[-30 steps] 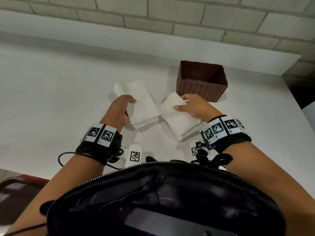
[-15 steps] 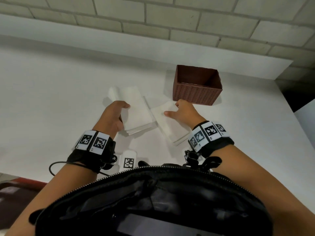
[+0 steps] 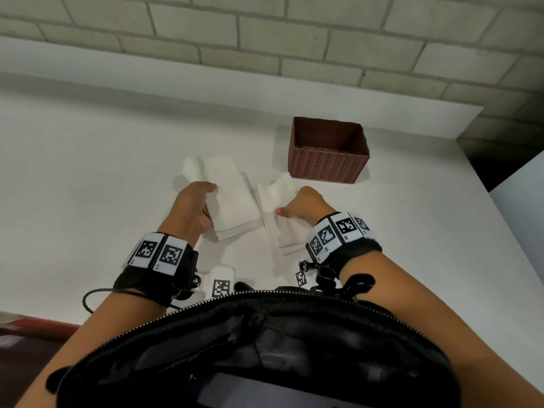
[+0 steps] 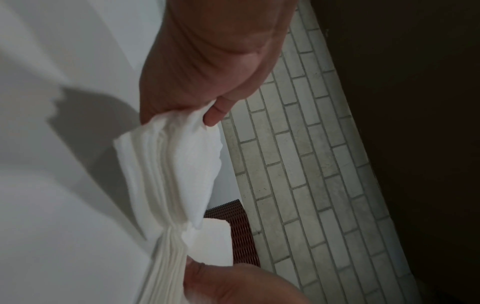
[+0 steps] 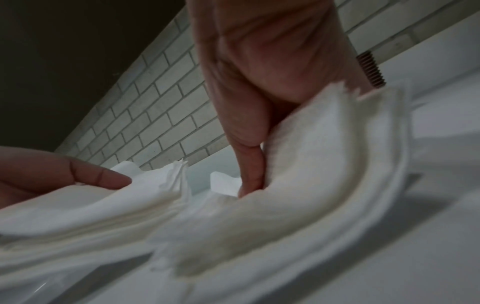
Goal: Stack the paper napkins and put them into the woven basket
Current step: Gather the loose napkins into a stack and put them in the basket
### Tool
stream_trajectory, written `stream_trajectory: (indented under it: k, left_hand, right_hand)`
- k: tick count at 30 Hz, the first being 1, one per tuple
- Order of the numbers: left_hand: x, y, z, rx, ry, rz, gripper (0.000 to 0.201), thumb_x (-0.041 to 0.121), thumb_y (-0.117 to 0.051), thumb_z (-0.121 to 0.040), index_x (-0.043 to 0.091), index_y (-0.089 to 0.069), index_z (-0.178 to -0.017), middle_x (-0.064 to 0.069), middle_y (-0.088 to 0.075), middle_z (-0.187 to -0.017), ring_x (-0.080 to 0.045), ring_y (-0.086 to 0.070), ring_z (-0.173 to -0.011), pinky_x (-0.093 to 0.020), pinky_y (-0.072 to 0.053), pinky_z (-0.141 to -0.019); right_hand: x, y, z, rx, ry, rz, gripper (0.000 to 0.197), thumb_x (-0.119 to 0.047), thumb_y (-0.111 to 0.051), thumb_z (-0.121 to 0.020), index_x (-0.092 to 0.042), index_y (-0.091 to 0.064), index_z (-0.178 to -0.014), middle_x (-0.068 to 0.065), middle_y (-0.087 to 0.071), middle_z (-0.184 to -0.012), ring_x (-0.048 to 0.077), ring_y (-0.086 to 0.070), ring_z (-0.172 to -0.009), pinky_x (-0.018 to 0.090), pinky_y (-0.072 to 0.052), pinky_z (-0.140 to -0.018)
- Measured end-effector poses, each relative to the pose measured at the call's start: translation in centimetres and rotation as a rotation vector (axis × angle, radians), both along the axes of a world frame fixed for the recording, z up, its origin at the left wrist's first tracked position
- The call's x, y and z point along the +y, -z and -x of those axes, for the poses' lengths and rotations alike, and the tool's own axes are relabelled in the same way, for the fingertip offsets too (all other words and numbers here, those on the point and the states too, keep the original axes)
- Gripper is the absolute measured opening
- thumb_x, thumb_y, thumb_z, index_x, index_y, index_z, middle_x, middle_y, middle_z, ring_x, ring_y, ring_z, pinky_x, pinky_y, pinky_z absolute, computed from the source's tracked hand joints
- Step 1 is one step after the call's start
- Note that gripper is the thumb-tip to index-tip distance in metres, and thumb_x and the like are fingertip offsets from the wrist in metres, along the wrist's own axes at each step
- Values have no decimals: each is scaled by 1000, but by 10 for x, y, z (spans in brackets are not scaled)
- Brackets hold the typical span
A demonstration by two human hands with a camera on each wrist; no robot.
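Note:
Two stacks of white paper napkins lie side by side on the white table [image 3: 88,187]. My left hand [image 3: 210,201] grips the left napkin stack [image 3: 232,195] at its left edge, and the left wrist view shows the left stack [image 4: 168,164] bent between fingers and thumb. My right hand [image 3: 287,206] curls its fingers into the right napkin stack [image 3: 278,228], whose far end lifts. In the right wrist view its fingers [image 5: 249,174] dig into the right stack [image 5: 311,164]. The brown woven basket [image 3: 328,166] stands empty just beyond the right stack.
A brick wall [image 3: 265,39] and a white ledge run along the table's far side. The table's right edge [image 3: 506,225] drops off beside the basket. A black bag [image 3: 250,348] on my chest hides the near table edge.
Both hands have drawn back from the basket toward my body with the stacks. My right hand has curled into the right stack and its far end has risen.

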State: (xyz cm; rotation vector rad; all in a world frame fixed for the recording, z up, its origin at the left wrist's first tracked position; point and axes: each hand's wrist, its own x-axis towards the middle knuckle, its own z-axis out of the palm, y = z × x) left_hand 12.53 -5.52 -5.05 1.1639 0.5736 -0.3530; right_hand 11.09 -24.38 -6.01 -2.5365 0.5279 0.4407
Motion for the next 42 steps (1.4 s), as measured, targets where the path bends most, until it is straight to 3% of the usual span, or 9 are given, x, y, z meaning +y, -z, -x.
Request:
stream_trajectory:
  k: [4,8,13,18,22,28,34,38,42]
  left_hand:
    - [7,3,-3,-58,16,-77,17,4,-54,-89,9,-55,-105,-5,-59,-82,-21,-58,-74,-37,-50,-70]
    - [8,5,-4,-146,85,-129,43,-2,-54,-86,7,-49,-127,-9,-62,-103,-29,-59,-97,-42,-49,-82]
    - [-28,-9,6,-191,234,7,41,-2,-49,-89,1,-48,-131,-15,-65,-114,-31,-63,-101,-43,-51,-87]
    - [-56,-18,14,-181,176,192,37,4,-44,-90,5,-51,-126,-16,-63,-119,-32,-60,-105,-44,-52,-84]
    - [-66,-20,16,-220,185,208,26,9,-39,-93,8,-55,-114,-11,-66,-100,-30,-61,-94,-40,-52,-78]
    - [-89,-14,24,-236,238,230,48,54,-27,-96,25,-58,-117,-9,-66,-118,-28,-63,-107,-45,-50,-93]
    - [-96,-6,25,-253,219,131,40,33,-59,-90,12,-58,-123,-11,-69,-111,-28,-66,-100,-45,-55,-87]
    - [-89,-9,19,-208,62,522,26,27,-47,-96,13,-57,-116,-11,-73,-95,-27,-68,-89,-44,-56,-70]
    - [-92,-8,20,-235,68,653,45,20,-47,-90,10,-48,-134,-19,-62,-122,-38,-59,-111,-53,-51,-86]
  right_hand:
    - [-12,-13,4,-23,44,-129,54,-23,-72,-78,2,-53,-123,17,-61,-124,31,-59,-113,34,-48,-90]
    - [-27,-55,5,-248,33,-140,55,-23,-73,-79,-1,-53,-125,14,-61,-124,30,-58,-112,32,-45,-84]
    - [-12,-88,17,-499,-2,-511,47,-31,-70,-81,-10,-54,-119,2,-62,-111,18,-60,-97,29,-50,-80]
    - [-4,-60,24,-437,-39,-326,41,-33,-42,-98,-7,-48,-129,10,-58,-124,24,-55,-107,28,-37,-79]
    - [-7,-56,27,-463,-18,-290,38,-30,-32,-101,-6,-47,-126,12,-59,-118,17,-48,-92,28,-34,-77]
    - [-1,-48,32,-556,19,-84,37,-33,-31,-101,-8,-47,-123,14,-64,-107,30,-61,-97,33,-42,-71]
    - [-1,-49,38,-689,-36,29,46,-36,-41,-97,-12,-38,-137,11,-61,-118,28,-60,-106,35,-47,-76]
    - [-12,-54,41,-552,288,-468,86,-48,-65,-80,-12,-23,-147,8,-41,-143,25,-43,-131,40,-43,-103]
    - [-18,-48,50,-334,351,-1052,47,-13,-70,-82,-10,-52,-126,3,-63,-115,16,-63,-95,30,-54,-76]
